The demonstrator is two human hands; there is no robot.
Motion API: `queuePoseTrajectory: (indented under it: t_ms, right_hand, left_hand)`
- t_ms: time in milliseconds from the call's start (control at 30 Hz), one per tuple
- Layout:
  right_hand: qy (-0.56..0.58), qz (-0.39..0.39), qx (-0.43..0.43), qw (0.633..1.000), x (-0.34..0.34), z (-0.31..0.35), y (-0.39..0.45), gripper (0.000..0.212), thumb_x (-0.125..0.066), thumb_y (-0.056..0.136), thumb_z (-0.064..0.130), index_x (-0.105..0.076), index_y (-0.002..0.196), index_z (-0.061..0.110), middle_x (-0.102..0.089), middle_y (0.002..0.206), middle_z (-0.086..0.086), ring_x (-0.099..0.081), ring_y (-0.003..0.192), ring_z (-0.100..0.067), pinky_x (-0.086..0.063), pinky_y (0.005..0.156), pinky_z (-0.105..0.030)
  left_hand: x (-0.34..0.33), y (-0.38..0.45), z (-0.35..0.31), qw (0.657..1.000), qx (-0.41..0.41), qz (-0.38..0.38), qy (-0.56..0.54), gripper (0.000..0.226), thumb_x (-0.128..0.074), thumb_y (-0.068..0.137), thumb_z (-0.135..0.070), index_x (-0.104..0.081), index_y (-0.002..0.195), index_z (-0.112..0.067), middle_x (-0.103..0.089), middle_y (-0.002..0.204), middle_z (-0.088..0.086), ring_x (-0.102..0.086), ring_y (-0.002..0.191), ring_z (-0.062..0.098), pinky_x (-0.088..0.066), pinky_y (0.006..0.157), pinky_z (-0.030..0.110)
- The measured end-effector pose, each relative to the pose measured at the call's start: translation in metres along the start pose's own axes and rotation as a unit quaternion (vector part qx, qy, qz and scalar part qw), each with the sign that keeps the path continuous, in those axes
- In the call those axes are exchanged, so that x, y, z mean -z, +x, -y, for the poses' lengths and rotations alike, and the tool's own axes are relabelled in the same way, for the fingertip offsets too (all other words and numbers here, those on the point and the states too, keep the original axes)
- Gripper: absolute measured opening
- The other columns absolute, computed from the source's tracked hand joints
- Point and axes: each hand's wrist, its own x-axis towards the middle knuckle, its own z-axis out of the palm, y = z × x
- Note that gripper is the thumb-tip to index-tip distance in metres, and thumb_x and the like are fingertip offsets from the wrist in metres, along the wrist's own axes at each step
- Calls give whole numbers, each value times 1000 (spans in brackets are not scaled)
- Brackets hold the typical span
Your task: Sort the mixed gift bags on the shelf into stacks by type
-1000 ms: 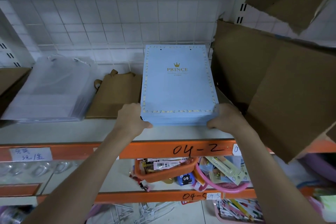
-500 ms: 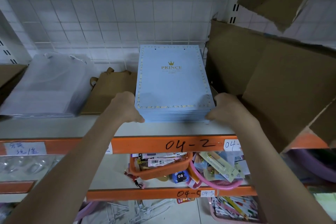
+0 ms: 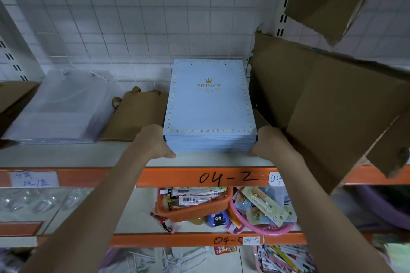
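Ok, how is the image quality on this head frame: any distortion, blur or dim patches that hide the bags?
Head view: wide-angle bending bows the orange shelf beam and stretches the forearms; light is dim and bluish; the blue bag stack is sharp, its PRINCE print readable; the clear bags look soft and hazy; corners smear; left hand and right hand are sharp.

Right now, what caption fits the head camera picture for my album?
Both hands, left hand and right hand, grip a stack of blue gift bags on the shelf.
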Motion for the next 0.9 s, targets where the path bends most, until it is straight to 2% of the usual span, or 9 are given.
queuePoseTrajectory:
  t_ms: [100, 233, 333, 400, 500, 633, 800, 900]
  right_hand:
    - [-2, -16, -8, 1000, -5, -2, 2, 36, -68, 79, 11, -57, 113, 2, -63, 104, -13, -62, 95, -28, -52, 72, -29]
    - [8, -5, -15, 1000, -4, -2, 3, 24, -70, 77, 10, -58, 98, 4, -57, 88, -10, -58, 84, -24, -42, 54, -21]
    - [-7, -9, -19, 1000, -2, 0, 4, 26, -72, 76, 12, -54, 93, 6, -59, 93, -11, -61, 89, -25, -47, 63, -26]
    - [1, -4, -22, 1000, -1, 0, 4, 26, -73, 75, 12, -51, 88, 7, -56, 88, -8, -60, 86, -24, -45, 58, -23]
    - [23, -19, -21, 999, -5, -3, 2, 21, -72, 77, 13, -53, 83, 7, -54, 80, -5, -56, 78, -22, -38, 50, -20]
    - [49, -89, 4, 995, -19, -10, -7, 24, -65, 83, 16, -60, 103, 4, -65, 98, -11, -62, 88, -25, -45, 63, -25]
    - [61, -153, 6, 986, -34, -14, -20, 23, -55, 90, 22, -59, 109, 9, -66, 101, -9, -62, 88, -23, -46, 66, -26]
    - [56, -233, 34, 970, -45, -12, -34, 14, -56, 90, 15, -61, 98, 5, -63, 86, -8, -59, 74, -24, -38, 60, -24]
  left_hand:
    - [-8, 0, 5, 999, 7, -45, -20, 39, -83, 66, -19, -62, 92, 1, -67, 95, 16, -59, 77, 25, -46, 67, 33]
    - [-11, 1, 9, 997, -10, -75, -24, 36, -84, 65, -22, -57, 82, -6, -65, 86, 15, -54, 72, 23, -43, 63, 31]
    - [-8, -2, 6, 996, -18, -85, -12, 37, -84, 65, -21, -63, 87, 1, -64, 81, 11, -57, 71, 24, -41, 55, 27]
    - [-5, -4, 3, 997, -20, -79, 1, 38, -84, 66, -21, -64, 90, 1, -61, 76, 7, -57, 68, 23, -39, 50, 25]
    - [-6, -7, 5, 996, -25, -84, 15, 38, -82, 68, -26, -64, 92, -2, -65, 81, 8, -61, 73, 24, -43, 56, 27]
    - [-16, -15, 15, 990, -57, -128, 6, 27, -75, 74, -22, -64, 86, -1, -69, 83, 9, -65, 82, 26, -48, 65, 31]
    - [-28, -29, 36, 976, -91, -193, -41, 33, -67, 83, -23, -58, 111, -6, -66, 105, 6, -62, 94, 27, -46, 75, 32]
    - [-31, -40, 46, 956, -137, -255, -56, 32, -66, 84, -18, -61, 112, -5, -69, 101, 12, -62, 94, 31, -47, 79, 36]
